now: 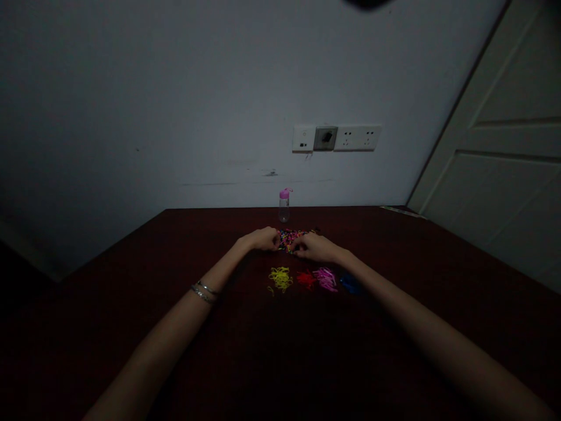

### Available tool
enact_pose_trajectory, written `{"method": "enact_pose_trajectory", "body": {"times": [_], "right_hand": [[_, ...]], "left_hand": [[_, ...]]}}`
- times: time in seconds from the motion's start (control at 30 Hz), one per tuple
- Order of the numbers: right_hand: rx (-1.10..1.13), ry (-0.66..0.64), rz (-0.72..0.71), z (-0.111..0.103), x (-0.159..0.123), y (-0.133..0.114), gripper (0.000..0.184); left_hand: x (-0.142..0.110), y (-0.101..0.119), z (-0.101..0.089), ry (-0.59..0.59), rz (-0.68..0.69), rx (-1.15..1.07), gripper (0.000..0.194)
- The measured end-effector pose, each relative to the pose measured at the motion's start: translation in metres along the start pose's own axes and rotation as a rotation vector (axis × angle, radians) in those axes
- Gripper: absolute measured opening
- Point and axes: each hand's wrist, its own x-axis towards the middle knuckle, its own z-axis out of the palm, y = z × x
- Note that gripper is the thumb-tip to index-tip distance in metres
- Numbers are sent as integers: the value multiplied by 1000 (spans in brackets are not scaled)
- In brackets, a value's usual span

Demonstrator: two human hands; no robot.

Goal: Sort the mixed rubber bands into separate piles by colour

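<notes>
Four single-colour heaps lie on the near side of the mixed pile that I take as my landmark: the yellow heap, the red heap, the pink heap and, farthest right, the blue heap, partly beside the right forearm. From my remote seat I see the left hand at the pile's left edge, fingers curled together, and the right hand over its right side, fingers bent downward; I cannot tell whether either one pinches a strand. The pieces look like thin elastic bands, so I judge them very light, soft and stretchy, hardly fragile, but prone to tangle — a fingertip pinch on one free loop at the pile's rim should suit better than a grab at the middle. Yellow ones show as slender open loops; the pink look thicker and more strip-like. Beneath the pile, the tabletop is dark reddish-brown, probably smooth — poor light hides its grain. Just beyond the pile stands an upright clear bottle, roughly cylindrical, with a pink cap.
</notes>
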Motion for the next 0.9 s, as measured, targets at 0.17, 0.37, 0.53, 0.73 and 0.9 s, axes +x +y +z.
{"method": "enact_pose_trajectory", "body": {"times": [0.17, 0.37, 0.53, 0.73, 0.9], "right_hand": [[-144, 35, 18, 11, 1, -1, 23], [-312, 23, 23, 17, 2, -3, 24], [-420, 39, 17, 18, 1, -5, 24], [-479, 26, 21, 17, 1, -7, 22], [-437, 46, 15, 16, 1, -4, 22]], "left_hand": [[2, -6, -4, -44, 67, -129, 15], [-5, -7, -17, -207, 99, -333, 15], [-12, 1, -19, -483, 101, -445, 23], [-17, 5, -22, -506, 104, -538, 33], [-14, -10, -23, -248, 105, -573, 38]]}}
